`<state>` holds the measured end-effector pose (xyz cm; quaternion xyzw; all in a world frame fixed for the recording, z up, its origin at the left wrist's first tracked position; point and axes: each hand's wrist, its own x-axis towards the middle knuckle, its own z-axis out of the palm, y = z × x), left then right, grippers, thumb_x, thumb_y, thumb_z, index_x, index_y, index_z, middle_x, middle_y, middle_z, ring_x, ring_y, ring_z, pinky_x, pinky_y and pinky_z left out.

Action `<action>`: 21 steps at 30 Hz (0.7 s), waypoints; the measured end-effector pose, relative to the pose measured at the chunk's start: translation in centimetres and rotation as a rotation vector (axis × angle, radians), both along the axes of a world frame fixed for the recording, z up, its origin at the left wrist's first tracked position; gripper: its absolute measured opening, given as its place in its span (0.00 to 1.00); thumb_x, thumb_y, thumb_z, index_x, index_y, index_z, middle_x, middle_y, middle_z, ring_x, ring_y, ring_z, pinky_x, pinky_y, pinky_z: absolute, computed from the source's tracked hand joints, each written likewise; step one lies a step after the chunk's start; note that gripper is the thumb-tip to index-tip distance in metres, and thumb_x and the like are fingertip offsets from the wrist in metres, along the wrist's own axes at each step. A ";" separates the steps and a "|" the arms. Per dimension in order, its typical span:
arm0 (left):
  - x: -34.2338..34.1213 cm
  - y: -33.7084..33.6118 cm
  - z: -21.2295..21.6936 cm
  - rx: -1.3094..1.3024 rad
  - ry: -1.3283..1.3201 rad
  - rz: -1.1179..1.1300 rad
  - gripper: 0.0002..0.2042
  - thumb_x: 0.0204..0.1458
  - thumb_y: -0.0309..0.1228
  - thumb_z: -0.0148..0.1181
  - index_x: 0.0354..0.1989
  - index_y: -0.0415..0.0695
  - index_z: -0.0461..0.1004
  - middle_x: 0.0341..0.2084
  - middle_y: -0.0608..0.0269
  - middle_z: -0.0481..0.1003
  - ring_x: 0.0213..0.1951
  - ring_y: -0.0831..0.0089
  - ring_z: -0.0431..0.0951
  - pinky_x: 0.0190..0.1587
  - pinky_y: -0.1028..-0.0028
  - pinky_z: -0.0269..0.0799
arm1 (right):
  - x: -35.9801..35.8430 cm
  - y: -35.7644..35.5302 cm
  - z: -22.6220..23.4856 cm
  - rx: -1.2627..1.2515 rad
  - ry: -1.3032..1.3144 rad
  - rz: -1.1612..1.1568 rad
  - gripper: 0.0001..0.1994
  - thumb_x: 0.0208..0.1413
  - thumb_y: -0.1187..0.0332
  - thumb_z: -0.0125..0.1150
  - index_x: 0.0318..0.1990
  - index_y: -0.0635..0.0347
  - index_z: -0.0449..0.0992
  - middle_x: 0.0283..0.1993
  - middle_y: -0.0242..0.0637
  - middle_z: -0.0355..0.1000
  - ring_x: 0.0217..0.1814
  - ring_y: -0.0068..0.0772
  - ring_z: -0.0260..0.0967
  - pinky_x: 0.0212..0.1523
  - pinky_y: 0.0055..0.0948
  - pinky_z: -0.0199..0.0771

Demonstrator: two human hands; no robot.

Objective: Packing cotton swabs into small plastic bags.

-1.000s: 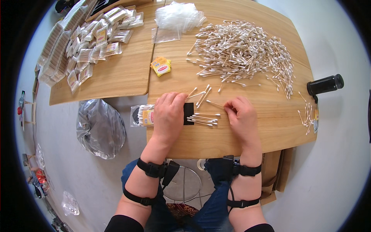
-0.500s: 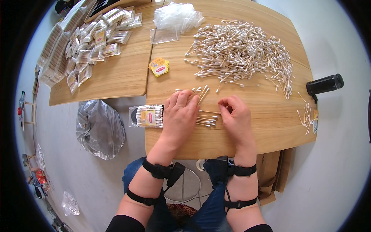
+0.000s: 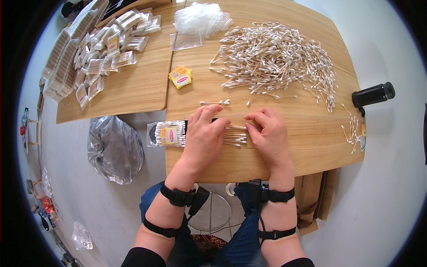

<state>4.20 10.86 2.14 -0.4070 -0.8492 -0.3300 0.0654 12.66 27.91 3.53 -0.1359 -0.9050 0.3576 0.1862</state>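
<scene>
Between my hands, several cotton swabs [image 3: 235, 139] lie side by side on the wooden table. My left hand [image 3: 202, 135] is curled over their left part, thumb and fingers closed on swabs; its palm hides most of that end. The right hand [image 3: 269, 138] pinches the white tips of the upper swabs between thumb and fingers. Against the left hand's outer side sits a clear bag [image 3: 152, 133] filled with swabs, a yellow card [image 3: 169, 135] showing on top. A dark piece shows beside and under the left hand, mostly covered. Just above it lie a few loose swabs [image 3: 214, 103].
A big heap of swabs [image 3: 275, 58] spreads at the far right. Empty clear bags [image 3: 200, 20] and yellow cards [image 3: 181, 78] lie farther back. Filled packets [image 3: 111, 49] pile up at the left. A black cylinder [image 3: 373, 93] is by the right edge; a grey plastic bag [image 3: 114, 149] is below.
The swabs that fanned upward from my left hand no longer stick out there. My left thumb and fingers have shifted toward the row, and the right hand has moved slightly left onto swab tips.
</scene>
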 end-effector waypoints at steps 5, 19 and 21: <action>-0.2 0.0 0.1 0.099 -0.015 0.089 0.08 0.49 0.20 0.61 0.39 0.41 0.78 0.46 0.55 0.75 0.49 0.55 0.74 0.52 0.61 0.69 | 0.0 0.1 0.1 0.047 -0.036 0.024 0.03 0.46 0.74 0.68 0.30 0.57 0.80 0.32 0.37 0.71 0.38 0.43 0.69 0.40 0.39 0.71; -1.3 -0.5 -0.3 0.013 0.075 0.195 0.07 0.51 0.24 0.62 0.38 0.41 0.79 0.41 0.59 0.76 0.46 0.58 0.74 0.49 0.61 0.68 | -0.3 -0.3 0.1 0.055 -0.040 0.022 0.04 0.43 0.73 0.69 0.26 0.57 0.79 0.29 0.37 0.70 0.38 0.43 0.69 0.39 0.40 0.70; -1.3 -0.6 -0.5 0.016 0.075 0.189 0.05 0.51 0.24 0.63 0.37 0.42 0.79 0.39 0.60 0.76 0.45 0.59 0.74 0.49 0.62 0.68 | -0.2 -0.2 0.1 0.047 -0.055 0.048 0.03 0.43 0.74 0.69 0.26 0.58 0.79 0.29 0.37 0.70 0.37 0.43 0.69 0.39 0.40 0.70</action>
